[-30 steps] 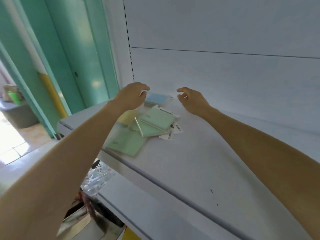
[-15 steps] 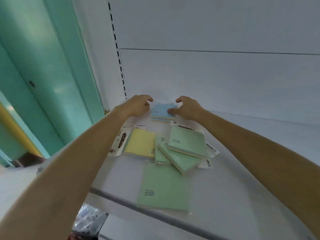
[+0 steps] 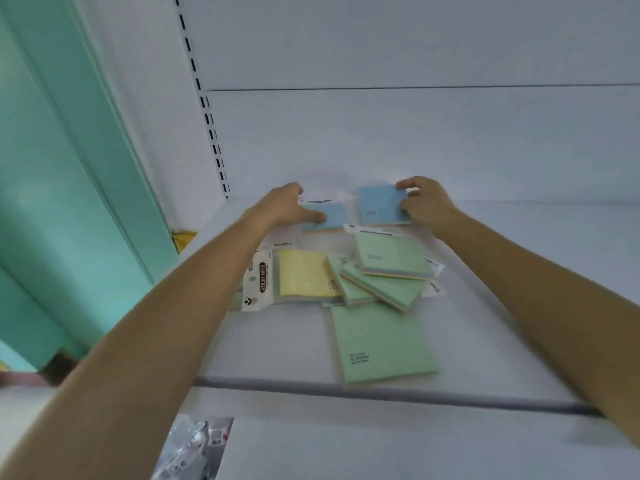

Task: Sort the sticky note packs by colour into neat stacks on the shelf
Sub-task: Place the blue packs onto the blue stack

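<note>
Two blue sticky note packs lie at the back of the white shelf [image 3: 502, 306]. My left hand [image 3: 284, 206] presses on the left blue pack [image 3: 332, 216]. My right hand [image 3: 427, 202] grips the right blue pack [image 3: 381, 204] by its right edge and holds it tilted up. In front of them lies a yellow pack [image 3: 304, 277] in a "STICKY NOTE" wrapper. Right of it, several green packs [image 3: 388, 271] overlap loosely. A larger green pack [image 3: 381, 342] lies alone near the shelf's front edge.
The shelf's white back panel [image 3: 415, 143] rises right behind the blue packs, with a slotted upright [image 3: 207, 109] at its left. A teal wall [image 3: 69, 185] stands further left. Below the shelf edge, clear-wrapped goods [image 3: 194, 448] sit on a lower level.
Both hands were together on one blue stack; now they have spread apart. My right hand has drawn one blue pack off to the right, and my left hand stays on the other.
</note>
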`<state>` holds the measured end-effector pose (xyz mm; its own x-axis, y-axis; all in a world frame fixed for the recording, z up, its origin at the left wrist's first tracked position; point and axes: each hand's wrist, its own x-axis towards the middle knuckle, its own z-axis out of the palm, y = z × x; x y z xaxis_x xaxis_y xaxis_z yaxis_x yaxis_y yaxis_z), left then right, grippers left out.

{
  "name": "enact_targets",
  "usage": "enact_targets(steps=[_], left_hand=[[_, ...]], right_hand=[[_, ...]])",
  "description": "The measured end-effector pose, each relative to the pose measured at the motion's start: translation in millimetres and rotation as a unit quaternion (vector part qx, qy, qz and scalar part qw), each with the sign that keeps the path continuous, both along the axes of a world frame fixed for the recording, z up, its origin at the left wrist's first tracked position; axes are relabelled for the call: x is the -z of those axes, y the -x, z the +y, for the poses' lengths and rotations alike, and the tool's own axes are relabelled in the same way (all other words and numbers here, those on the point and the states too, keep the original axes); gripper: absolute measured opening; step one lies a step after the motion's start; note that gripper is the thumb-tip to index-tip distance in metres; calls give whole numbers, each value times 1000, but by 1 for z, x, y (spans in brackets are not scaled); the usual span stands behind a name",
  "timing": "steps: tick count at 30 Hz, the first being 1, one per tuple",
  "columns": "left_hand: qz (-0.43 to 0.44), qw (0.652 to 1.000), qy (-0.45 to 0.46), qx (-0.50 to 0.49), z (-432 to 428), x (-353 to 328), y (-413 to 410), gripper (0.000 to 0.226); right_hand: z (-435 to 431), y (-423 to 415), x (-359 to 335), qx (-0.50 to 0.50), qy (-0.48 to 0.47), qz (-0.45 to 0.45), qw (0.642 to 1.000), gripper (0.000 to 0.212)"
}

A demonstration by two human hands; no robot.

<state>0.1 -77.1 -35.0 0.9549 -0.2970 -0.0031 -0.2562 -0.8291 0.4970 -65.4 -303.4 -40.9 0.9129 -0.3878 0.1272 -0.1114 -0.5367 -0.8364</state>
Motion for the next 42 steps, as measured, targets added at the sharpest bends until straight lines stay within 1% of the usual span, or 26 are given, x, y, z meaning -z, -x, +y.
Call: enact_targets(steps=[3, 8, 10, 12, 15, 20, 23, 29, 33, 38, 42], left_hand=[[14, 995, 94, -7, -4, 2, 4, 80], [31, 979, 201, 8, -10, -4, 12, 72], [23, 972, 234, 3, -13, -8, 14, 62], [21, 961, 275, -3, -16, -11, 16, 53], [18, 949, 312, -33, -19, -19, 16, 45], [6, 925, 375, -66, -39, -35, 21, 45], [9, 923, 381, -46, -66, -43, 33, 47], [41, 937, 346, 25, -154, -64, 76, 49], [60, 927, 368, 41, -236, -65, 114, 49], [76, 912, 400, 52, -343, -44, 174, 49], [85, 897, 433, 23, -402, -25, 201, 50]], right_hand=[[0, 11, 7, 11, 15, -31, 999, 40], [5, 23, 11, 25, 39, -89, 995, 39], [5, 24, 8, 23, 70, -102, 992, 39], [2, 23, 5, 22, 78, -101, 992, 40], [-6, 20, -1, 29, 54, -84, 995, 43], [-31, 32, -12, 69, -8, -83, 994, 43], [-61, 53, -17, 88, -6, -88, 992, 44], [-148, 115, -23, 137, 0, -102, 985, 45], [-215, 170, -16, 165, 17, -100, 981, 45], [-300, 230, -13, 180, 24, -88, 979, 44], [-351, 261, -15, 179, 24, -90, 979, 43]])
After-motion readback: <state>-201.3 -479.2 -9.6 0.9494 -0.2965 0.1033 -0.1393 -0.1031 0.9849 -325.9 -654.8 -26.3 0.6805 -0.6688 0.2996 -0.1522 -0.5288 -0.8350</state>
